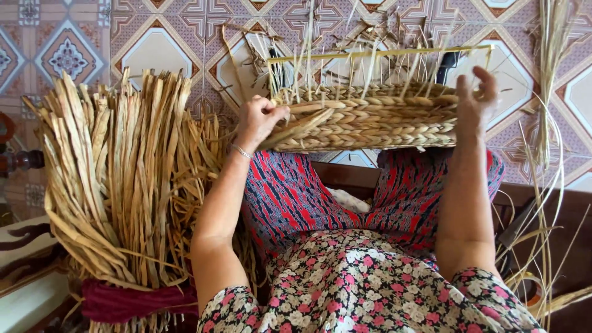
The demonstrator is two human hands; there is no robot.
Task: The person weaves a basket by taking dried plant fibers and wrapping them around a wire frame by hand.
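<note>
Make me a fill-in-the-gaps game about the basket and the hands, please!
1. Both hands hold a half-woven ____.
2. The left hand grips the basket at its ____ end.
3. The straw bundle is tied with a ____ cloth.
4. The right hand holds the basket's ____ end.

Missing words: basket, left, red, right

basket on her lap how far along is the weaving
Done: several braided rows already wrap the lower wall of the basket. In hand: the left hand grips a strand at the basket's left end, while the right hand steadies the right end. Left: bare upright stakes rise above the rows to the yellow frame, and a big bundle of dried strips waits beside her.
</note>
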